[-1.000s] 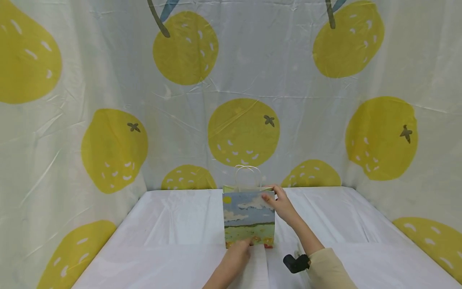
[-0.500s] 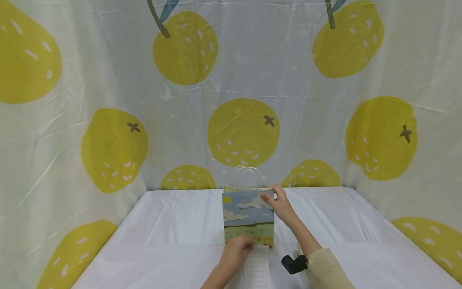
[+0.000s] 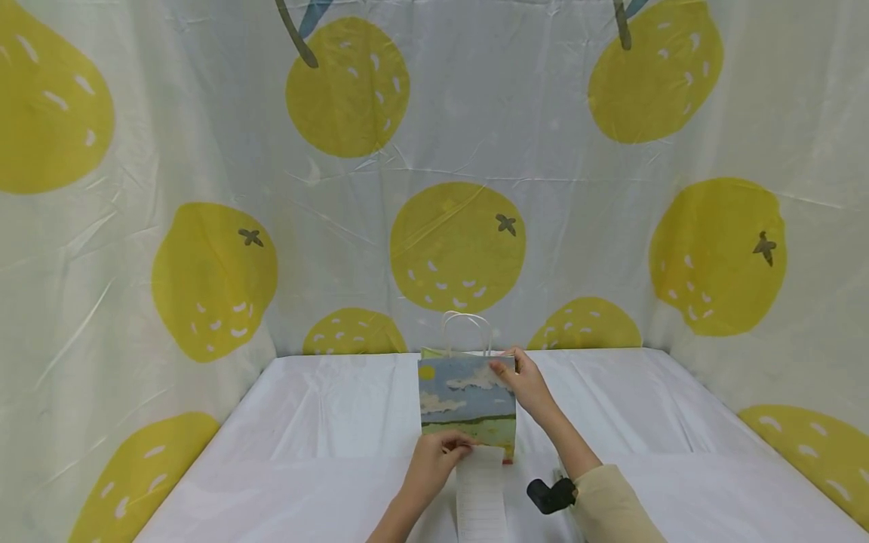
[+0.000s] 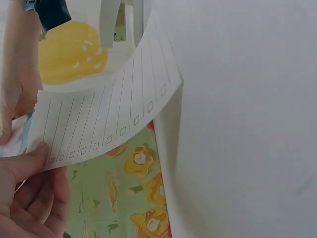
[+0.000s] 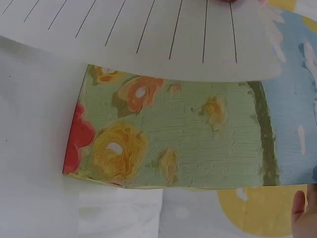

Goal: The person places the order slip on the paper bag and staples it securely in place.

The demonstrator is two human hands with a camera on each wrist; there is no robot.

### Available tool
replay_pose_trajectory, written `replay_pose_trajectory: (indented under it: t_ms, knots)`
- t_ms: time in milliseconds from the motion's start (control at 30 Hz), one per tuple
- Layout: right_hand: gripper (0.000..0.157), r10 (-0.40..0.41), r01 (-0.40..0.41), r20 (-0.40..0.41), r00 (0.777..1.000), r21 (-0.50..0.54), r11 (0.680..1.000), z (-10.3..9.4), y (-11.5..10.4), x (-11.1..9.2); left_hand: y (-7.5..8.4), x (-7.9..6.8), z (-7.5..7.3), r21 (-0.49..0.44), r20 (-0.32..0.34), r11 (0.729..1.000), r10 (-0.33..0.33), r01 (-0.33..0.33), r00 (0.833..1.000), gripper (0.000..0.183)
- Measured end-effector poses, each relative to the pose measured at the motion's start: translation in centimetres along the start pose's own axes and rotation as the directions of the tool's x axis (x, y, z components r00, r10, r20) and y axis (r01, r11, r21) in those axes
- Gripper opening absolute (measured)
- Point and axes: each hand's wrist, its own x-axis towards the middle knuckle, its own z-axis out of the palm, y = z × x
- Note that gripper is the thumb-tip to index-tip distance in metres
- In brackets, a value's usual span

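A small paper gift bag [image 3: 467,400], painted with sky, clouds and a flowered meadow, stands upright mid-table with white handles [image 3: 468,315] up. My right hand [image 3: 529,385] grips its upper right edge, thumb on the front and fingers behind. My left hand [image 3: 433,461] pinches the top end of a long lined paper strip [image 3: 480,494] in front of the bag's lower part. In the left wrist view, small checkboxes run along one side of the strip [image 4: 111,111], which curves away from the thumb and fingers [image 4: 34,183]. The right wrist view shows the strip overlapping the bag's flowers [image 5: 119,148].
A white cloth [image 3: 326,422] covers the table. Behind and at both sides hangs a pale curtain [image 3: 462,105] with yellow fruit prints. A black device [image 3: 551,495] sits at the right wrist by a beige sleeve [image 3: 614,501].
My left hand has risen from the bag's bottom edge, bringing the paper strip's top end up over the bag's lower front. My right hand stays at the bag's upper right edge.
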Motion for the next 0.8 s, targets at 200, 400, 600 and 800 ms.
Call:
replay_pose_trajectory:
  t_ms: [200, 400, 600, 800]
  knots:
    - [0.025, -0.011, 0.012, -0.020, 1.000, 0.030, 0.999, 0.1, 0.2, 0.1, -0.1, 0.2, -0.6, -0.115, -0.032, 0.993, -0.037, 0.033, 0.999, 0.013]
    - [0.025, -0.025, 0.027, -0.037, 0.999, 0.054, 0.998, 0.2, 0.2, 0.1, 0.3, 0.8, -1.0, -0.164, -0.125, 0.986, -0.027, 0.006, 0.992, 0.010]
    - [0.023, -0.011, 0.013, -0.025, 1.000, 0.076, 0.997, 0.1, -0.1, 0.0, 0.6, 1.4, -1.2, -0.135, -0.247, 0.991, -0.018, -0.016, 0.969, 0.009]
    - [0.018, -0.001, 0.004, -0.023, 1.000, 0.112, 0.994, 0.1, -0.4, 0.0, 1.0, 2.0, -1.3, -0.051, -0.328, 0.998, 0.024, -0.043, 0.944, 0.009]
